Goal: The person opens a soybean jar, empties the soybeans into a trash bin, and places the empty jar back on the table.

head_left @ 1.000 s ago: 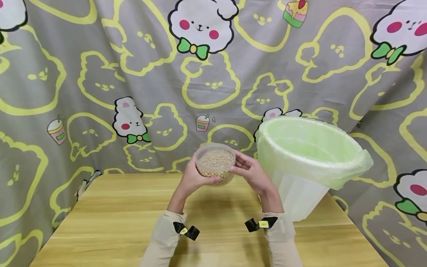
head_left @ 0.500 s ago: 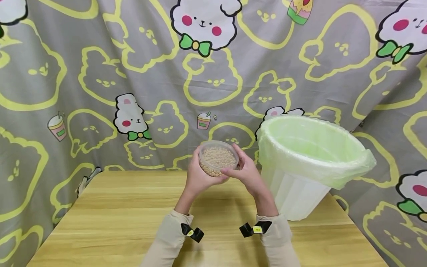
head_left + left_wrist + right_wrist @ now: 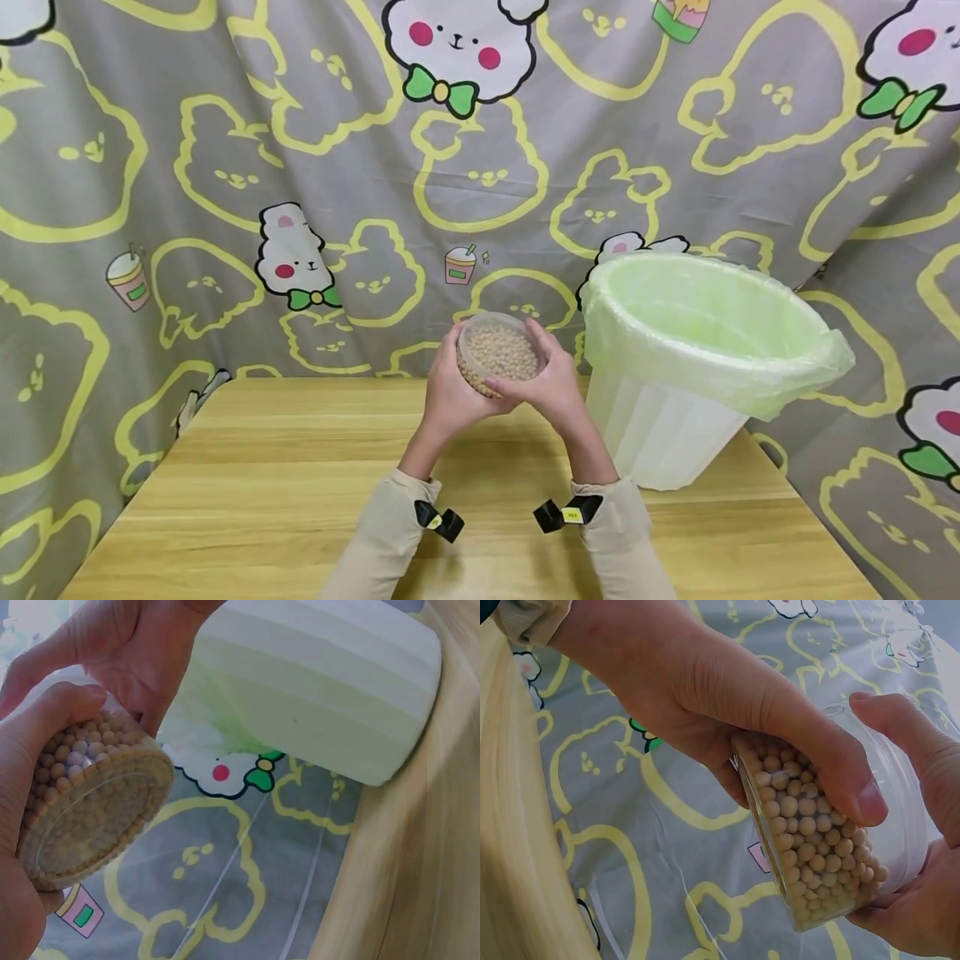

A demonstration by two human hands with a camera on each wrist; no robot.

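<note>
Both hands hold a round clear plastic tub (image 3: 498,354) of small beige balls above the table. My left hand (image 3: 452,387) grips its left side, the thumb lying across the wall in the left wrist view. On the other side my right hand (image 3: 553,383) curls round it, thumb near the front. The tub tilts slightly. Through its wall in the right wrist view, the beige balls (image 3: 814,840) fill the bottom part, with clear space above. Whether a lid covers the top, I cannot tell. Some fingers are hidden behind the tub.
A white bin (image 3: 667,433) lined with a pale green bag (image 3: 720,367) stands on the table's right side, close to my right hand. The wooden table (image 3: 262,483) ends at a grey patterned curtain (image 3: 360,183) behind.
The tub has shifted a little up and to the right in the head view, and its tilt has changed. Both hands stay on it, with the wrists now closer together.
</note>
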